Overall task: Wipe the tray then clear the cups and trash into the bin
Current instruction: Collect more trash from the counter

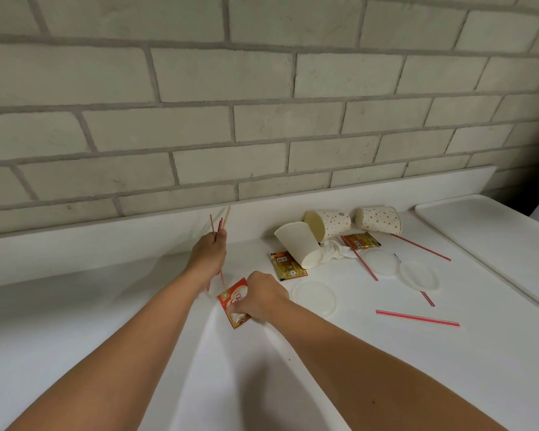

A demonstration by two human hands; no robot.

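Our left hand (208, 251) is fisted around a bundle of stir sticks (220, 223), raised near the wall; our right hand (262, 295) pinches a red sachet (232, 303) on the counter (448, 368). We judge clearing barely begun: 3 cups (299, 244) lie tipped, with lids, straws and 2 more packets. The tray (486, 225) sits at right; no bin shows.

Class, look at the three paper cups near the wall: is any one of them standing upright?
No. The plain white cup and both dotted cups lie tipped on their sides on the counter.
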